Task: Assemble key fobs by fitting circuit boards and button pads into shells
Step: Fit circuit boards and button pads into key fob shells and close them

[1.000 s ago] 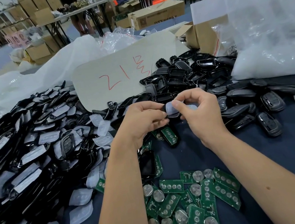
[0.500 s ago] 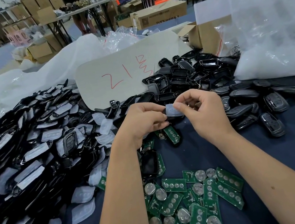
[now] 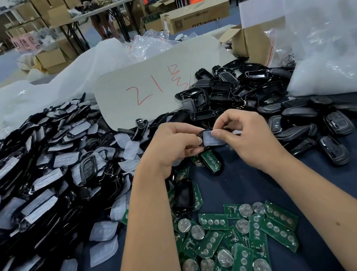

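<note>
shell pile crowding left, circuit boards near, bare cloth right

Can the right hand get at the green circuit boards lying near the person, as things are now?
Probably not at once: the right hand pinches the translucent button pad. The green circuit boards lie uncovered on the cloth between the forearms, so nothing else blocks the way.

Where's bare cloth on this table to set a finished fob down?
Best patch: the dark cloth right of the right forearm, bordered by the finished fobs behind and the green boards on its left. A smaller strip lies between the hands and those boards. The left is crowded with shells and pads.
</note>
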Demonstrator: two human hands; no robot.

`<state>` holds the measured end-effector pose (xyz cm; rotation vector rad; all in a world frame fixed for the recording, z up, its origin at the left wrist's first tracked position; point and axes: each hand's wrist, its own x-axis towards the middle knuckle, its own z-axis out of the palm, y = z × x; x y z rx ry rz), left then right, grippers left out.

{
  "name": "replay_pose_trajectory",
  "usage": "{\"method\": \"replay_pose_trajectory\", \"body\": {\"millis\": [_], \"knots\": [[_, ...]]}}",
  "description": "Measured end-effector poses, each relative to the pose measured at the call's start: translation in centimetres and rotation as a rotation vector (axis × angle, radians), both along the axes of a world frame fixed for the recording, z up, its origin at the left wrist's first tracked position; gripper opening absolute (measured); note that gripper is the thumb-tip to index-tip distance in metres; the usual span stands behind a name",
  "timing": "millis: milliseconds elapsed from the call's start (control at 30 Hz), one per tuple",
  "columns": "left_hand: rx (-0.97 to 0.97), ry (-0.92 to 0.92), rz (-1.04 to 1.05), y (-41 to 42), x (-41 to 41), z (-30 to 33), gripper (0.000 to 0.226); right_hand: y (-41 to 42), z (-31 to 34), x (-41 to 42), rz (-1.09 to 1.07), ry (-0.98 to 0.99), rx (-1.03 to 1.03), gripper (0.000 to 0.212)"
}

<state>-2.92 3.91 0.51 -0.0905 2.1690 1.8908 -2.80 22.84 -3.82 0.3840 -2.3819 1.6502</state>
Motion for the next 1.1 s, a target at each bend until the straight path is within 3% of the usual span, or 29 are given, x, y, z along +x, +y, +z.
{"method": "replay_pose_trajectory", "body": {"millis": [133,267,367,533,567,633,700,767,867,967,1033,1100], "knots": [[-0.039,0.009,-0.044,-0.8,0.2,0.4,0.038,-0.3,0.0,0.2,0.039,-0.083,-0.133,0.011],[-0.010,0.047,0.033,-2.2,0.7,1.5,0.022,-2.1,0.5,0.4,0.006,-0.120,-0.277,0.011],[0.034,0.175,0.317,-5.0,1.0,3.0,0.009,-5.6,1.9,0.3,0.029,-0.203,-0.358,0.010],[0.176,0.379,0.922,-11.1,2.7,5.6,0.007,-14.0,5.2,-0.5,0.204,-0.336,-0.322,0.013],[0.208,0.392,0.992,-12.2,3.3,5.9,0.008,-15.4,5.9,-0.8,0.208,-0.340,-0.264,0.021],[0.278,0.394,1.092,-13.9,4.3,6.2,0.014,-17.1,6.7,-1.1,0.142,-0.235,0.063,0.038],[0.344,0.382,1.160,-14.7,4.8,6.3,0.018,-17.8,7.2,0.2,0.134,-0.049,0.276,0.028],[0.397,0.370,1.189,-15.1,5.1,6.2,0.022,-18.3,7.4,2.1,0.364,0.061,0.390,0.015],[0.422,0.351,1.192,-15.3,5.4,6.2,0.022,-19.5,7.2,5.1,0.663,0.123,0.709,0.019],[0.415,0.334,1.188,-15.3,5.4,6.3,0.020,-20.9,6.4,7.5,0.670,0.235,0.867,0.019],[0.418,0.315,1.179,-15.2,5.4,6.3,0.019,-21.4,6.1,8.8,0.641,0.306,0.950,0.008],[0.423,0.297,1.169,-15.2,5.4,6.3,0.017,-21.3,5.9,9.3,0.627,0.323,0.950,0.022]]}}
